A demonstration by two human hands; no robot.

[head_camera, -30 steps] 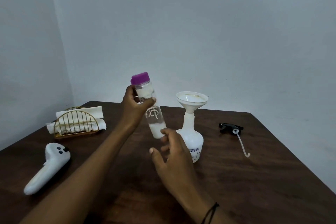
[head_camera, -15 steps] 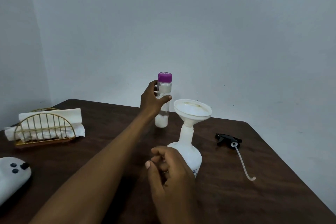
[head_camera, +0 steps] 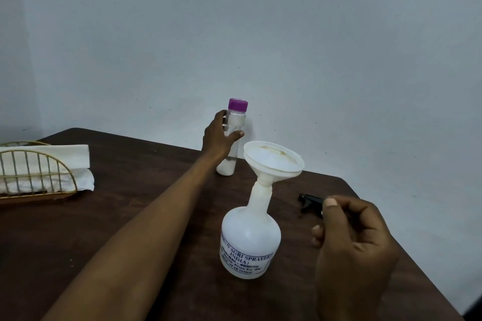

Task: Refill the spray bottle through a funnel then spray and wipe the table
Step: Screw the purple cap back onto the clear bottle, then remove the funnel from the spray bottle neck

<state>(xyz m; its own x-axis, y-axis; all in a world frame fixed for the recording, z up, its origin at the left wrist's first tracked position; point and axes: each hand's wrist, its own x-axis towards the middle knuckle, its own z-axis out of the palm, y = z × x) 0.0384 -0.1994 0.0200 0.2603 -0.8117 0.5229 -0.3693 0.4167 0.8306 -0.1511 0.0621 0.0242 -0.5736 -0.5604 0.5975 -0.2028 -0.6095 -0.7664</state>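
Far left on the dark surface (head_camera: 109, 216), one gold wire holder (head_camera: 34, 172) of white napkins (head_camera: 52, 156), nearer the edge than half a second before. Left hand (head_camera: 217, 138) wrapped around one purple-capped bottle (head_camera: 232, 138), now set down upright at the far edge. Right of it, one white spray bottle (head_camera: 250, 240) carrying one funnel (head_camera: 273, 159), labelled "AGRI SPRAYER INDIA". Right hand (head_camera: 349, 240) shifted right, loosely curled and empty, partly covering one black spray head (head_camera: 310, 202).

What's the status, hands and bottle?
Left hand grips capped bottle standing on table. Right hand empty. Funnel seated in spray bottle. Nothing obstructing.
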